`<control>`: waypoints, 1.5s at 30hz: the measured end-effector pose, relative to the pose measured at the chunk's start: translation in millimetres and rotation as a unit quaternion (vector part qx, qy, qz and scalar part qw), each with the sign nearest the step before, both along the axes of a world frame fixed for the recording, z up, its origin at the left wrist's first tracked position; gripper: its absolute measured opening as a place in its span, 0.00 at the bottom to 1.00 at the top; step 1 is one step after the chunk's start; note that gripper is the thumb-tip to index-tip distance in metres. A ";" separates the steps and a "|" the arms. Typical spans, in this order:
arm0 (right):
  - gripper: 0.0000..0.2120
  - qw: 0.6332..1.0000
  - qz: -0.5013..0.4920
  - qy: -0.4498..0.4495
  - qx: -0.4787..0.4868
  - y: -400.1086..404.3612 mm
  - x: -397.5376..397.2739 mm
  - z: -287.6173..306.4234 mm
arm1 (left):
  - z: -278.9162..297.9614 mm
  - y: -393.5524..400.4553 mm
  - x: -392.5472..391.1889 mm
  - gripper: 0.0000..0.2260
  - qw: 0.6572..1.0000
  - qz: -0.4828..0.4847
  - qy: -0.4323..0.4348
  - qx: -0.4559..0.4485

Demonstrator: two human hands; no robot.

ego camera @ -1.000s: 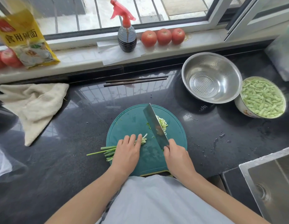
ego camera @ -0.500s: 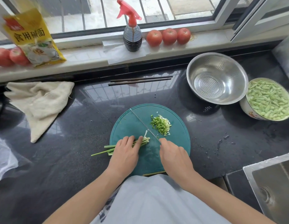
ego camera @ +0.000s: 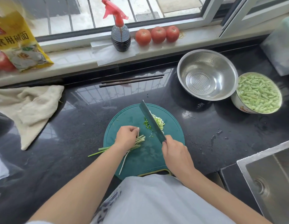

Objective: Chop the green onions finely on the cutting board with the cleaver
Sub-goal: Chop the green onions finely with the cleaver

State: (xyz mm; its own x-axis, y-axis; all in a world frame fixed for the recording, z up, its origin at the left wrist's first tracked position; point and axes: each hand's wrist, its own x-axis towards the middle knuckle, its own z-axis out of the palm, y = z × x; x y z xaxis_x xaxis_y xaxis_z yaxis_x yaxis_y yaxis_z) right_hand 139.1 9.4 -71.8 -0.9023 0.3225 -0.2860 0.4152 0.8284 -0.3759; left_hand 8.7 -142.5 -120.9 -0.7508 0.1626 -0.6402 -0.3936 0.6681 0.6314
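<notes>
While the right hand (ego camera: 176, 152) grips the handle of the grey steel cleaver (ego camera: 151, 121), its blade tilts up over the small heap of chopped green and white onion bits (ego camera: 157, 122) at the centre of the round teal plastic cutting board (ego camera: 145, 157). Curled over the bundle of long uncut green onions (ego camera: 137, 141) at the board's left side, the left hand (ego camera: 126, 137) presses them down and seems to pinch a pale piece at its fingertips.

Risk, as I judge it: the left knuckles sit near the blade's path, so a hurried stroke could nick them. Loose stalks trail off the board's left edge and one slants toward the lower edge; they may slip and cut unevenly.

Round about, a perforated steel colander (ego camera: 207, 75) and a bowl of cut green beans (ego camera: 257, 92) stand at the right, dark chopsticks (ego camera: 131, 80) above the board, a cream cloth (ego camera: 29, 109) at the left. None blocks the chopping.
</notes>
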 end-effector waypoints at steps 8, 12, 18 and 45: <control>0.10 1.000 0.013 -0.011 -0.025 1.2 0.5 -3.2 | 0.1 -41.1 4.2 0.15 0.972 -0.161 0.153 -0.080; 0.10 0.999 0.021 -0.020 -0.030 -1.4 -0.6 -4.7 | -5.0 -59.4 34.2 0.27 0.879 -0.361 0.277 -0.142; 0.09 0.999 0.015 -0.022 -0.028 -1.9 -1.9 -0.3 | 2.6 -67.6 73.7 0.13 0.829 -0.322 0.361 -0.282; 0.09 0.997 -0.034 -0.059 -0.031 4.5 2.1 1.6 | 23.9 -65.6 44.4 0.03 0.723 -0.524 0.327 -0.310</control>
